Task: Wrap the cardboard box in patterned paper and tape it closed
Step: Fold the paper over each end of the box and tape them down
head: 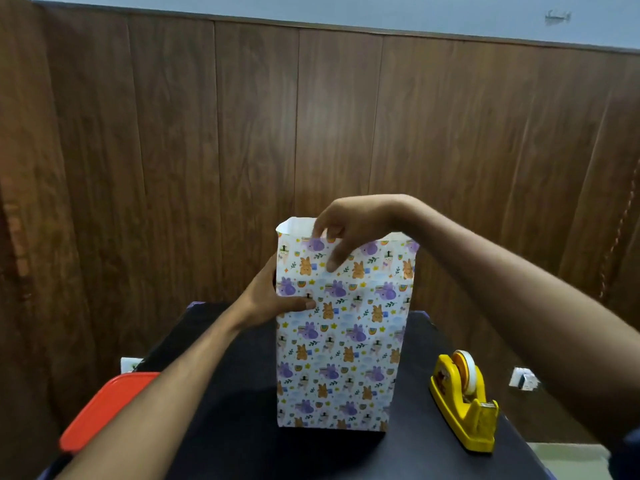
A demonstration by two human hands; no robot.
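The box stands upright on the black table (225, 427), fully covered by patterned paper (339, 341) with purple and orange animals on white. The paper rises above the box as an open sleeve, its white inside showing at the top. My left hand (273, 299) holds the left edge of the wrapped box, thumb on the front face. My right hand (346, 226) reaches over the top rim and pinches the paper's front upper edge, thumb on the patterned side and fingers inside. The cardboard itself is hidden.
A yellow tape dispenser (464, 403) with a roll of tape sits on the table to the right. A red lid (104, 407) lies at the left table edge. A wooden panel wall (311, 133) stands close behind.
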